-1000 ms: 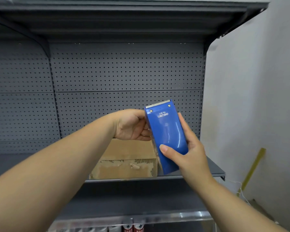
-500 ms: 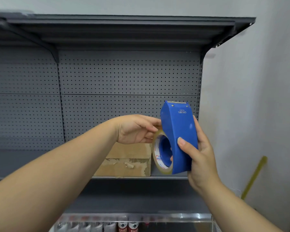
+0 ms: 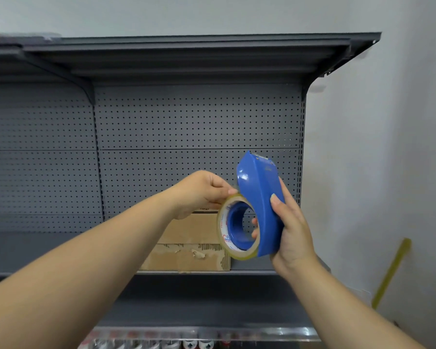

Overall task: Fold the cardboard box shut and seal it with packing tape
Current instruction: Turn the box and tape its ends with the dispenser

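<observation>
The cardboard box [image 3: 186, 255] sits on the grey metal shelf [image 3: 61, 250], near its right end, with its torn front face showing bare corrugation. Its upper part is partly hidden behind the left wrist and the tape roll [image 3: 222, 224]. The roll of clear tape sits in a blue tape dispenser [image 3: 261, 197], held up in the air in front of the box with the cutter end upward. The right hand [image 3: 293, 235] grips the dispenser, thumb across its outer face and fingertips showing through the roll's core. The left hand [image 3: 202, 192] has its fingers curled, thumb and fingertips pinching the roll's top rim. Behind stands a perforated back panel [image 3: 186, 122] under an upper shelf [image 3: 186, 54]. A blurred yellow stick [image 3: 393, 270] leans by the pale wall [image 3: 375, 147], and blurred cans [image 3: 199, 343] line the lowest level.
</observation>
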Available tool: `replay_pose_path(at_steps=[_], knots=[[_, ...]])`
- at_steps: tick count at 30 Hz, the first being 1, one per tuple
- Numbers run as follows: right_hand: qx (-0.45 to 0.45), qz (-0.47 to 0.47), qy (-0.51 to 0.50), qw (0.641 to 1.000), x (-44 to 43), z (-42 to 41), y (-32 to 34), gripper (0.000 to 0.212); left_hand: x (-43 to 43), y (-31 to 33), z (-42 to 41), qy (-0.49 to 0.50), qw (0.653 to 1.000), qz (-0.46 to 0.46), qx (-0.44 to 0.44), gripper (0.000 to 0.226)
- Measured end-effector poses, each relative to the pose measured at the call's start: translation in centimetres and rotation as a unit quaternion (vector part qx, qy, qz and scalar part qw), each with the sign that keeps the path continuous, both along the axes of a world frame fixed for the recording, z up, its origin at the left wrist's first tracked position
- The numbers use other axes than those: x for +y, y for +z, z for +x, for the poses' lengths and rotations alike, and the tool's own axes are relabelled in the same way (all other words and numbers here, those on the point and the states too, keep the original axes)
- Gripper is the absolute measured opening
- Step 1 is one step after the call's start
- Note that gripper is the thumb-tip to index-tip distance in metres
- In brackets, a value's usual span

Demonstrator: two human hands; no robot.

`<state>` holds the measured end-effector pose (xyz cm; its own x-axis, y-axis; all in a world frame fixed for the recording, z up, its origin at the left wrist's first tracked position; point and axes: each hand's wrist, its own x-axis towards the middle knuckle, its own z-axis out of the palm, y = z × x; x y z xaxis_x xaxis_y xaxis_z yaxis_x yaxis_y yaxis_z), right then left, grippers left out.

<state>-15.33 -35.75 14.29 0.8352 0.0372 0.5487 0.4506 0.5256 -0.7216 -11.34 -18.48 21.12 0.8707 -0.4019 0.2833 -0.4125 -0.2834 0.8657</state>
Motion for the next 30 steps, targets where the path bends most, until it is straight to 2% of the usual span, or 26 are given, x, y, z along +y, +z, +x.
replay_pose_path(at_steps=[2, 4, 6, 8, 10, 12, 13, 14, 15, 16, 17, 18, 19, 20, 21, 22, 26, 30], knots=[[0.018, 0.012, 0.025, 0.999, 0.3, 0.2, -0.1, 0.044, 0.5, 0.1, -0.2, 0.045, 0.996, 0.056, -0.047, 0.013], [0.029, 0.013, 0.043, 0.999, 0.8, 0.5, -0.1, 0.043, 1.0, 0.6, -0.4, 0.099, 0.975, 0.158, -0.122, 0.015], [0.044, 0.009, 0.047, 0.998, 1.2, 0.9, -0.2, 0.048, 1.9, 1.3, -0.7, 0.153, 0.925, 0.273, -0.216, 0.016], [0.060, -0.011, 0.053, 0.997, 1.8, 1.2, -0.5, 0.052, 3.1, 2.4, -1.0, 0.185, 0.873, 0.358, -0.275, 0.017], [0.067, -0.040, 0.069, 0.995, 2.4, 1.5, -0.8, 0.054, 4.4, 3.4, -0.9, 0.210, 0.795, 0.466, -0.327, 0.016], [0.073, -0.042, 0.087, 0.993, 3.0, 1.9, -1.1, 0.053, 5.7, 3.5, -0.5, 0.215, 0.678, 0.563, -0.421, 0.012], [0.074, -0.040, 0.094, 0.992, 3.2, 2.1, -1.1, 0.052, 6.2, 3.4, -0.4, 0.202, 0.626, 0.582, -0.478, 0.009], [0.072, -0.041, 0.100, 0.992, 3.5, 2.2, -1.0, 0.050, 6.9, 3.4, 0.0, 0.186, 0.588, 0.592, -0.519, 0.011], [0.069, -0.045, 0.102, 0.991, 3.7, 2.4, -1.0, 0.050, 7.5, 3.3, 0.0, 0.182, 0.582, 0.586, -0.534, 0.018], [0.064, -0.049, 0.102, 0.992, 3.8, 2.5, -0.9, 0.051, 8.0, 3.1, 0.0, 0.201, 0.590, 0.562, -0.544, 0.024], [0.060, -0.054, 0.097, 0.992, 4.0, 2.6, -0.9, 0.052, 8.3, 2.8, 0.3, 0.225, 0.615, 0.528, -0.541, 0.026], [0.056, -0.056, 0.092, 0.993, 4.2, 2.8, -0.9, 0.052, 8.2, 2.4, 0.7, 0.250, 0.670, 0.474, -0.514, 0.026], [0.054, -0.054, 0.085, 0.994, 4.4, 3.0, -0.9, 0.052, 7.9, 2.3, 0.5, 0.274, 0.740, 0.413, -0.455, 0.024], [0.053, -0.048, 0.078, 0.994, 4.6, 3.2, -1.0, 0.052, 7.4, 2.2, 0.3, 0.272, 0.822, 0.351, -0.356, 0.021], [0.051, -0.043, 0.072, 0.995, 4.7, 3.3, -1.0, 0.053, 7.1, 2.0, 0.3, 0.259, 0.888, 0.275, -0.264, 0.018], [0.049, -0.043, 0.067, 0.996, 4.9, 3.4, -1.0, 0.053, 6.8, 2.0, 0.4, 0.245, 0.922, 0.212, -0.212, 0.014], [0.045, -0.043, 0.050, 0.997, 5.5, 3.6, -0.9, 0.056, 6.8, 2.1, 1.0, 0.205, 0.973, 0.056, -0.090, 0.008], [0.044, -0.038, 0.045, 0.997, 5.8, 3.8, -0.8, 0.059, 7.1, 1.9, 1.7, 0.186, 0.982, -0.009, -0.010, 0.011]])
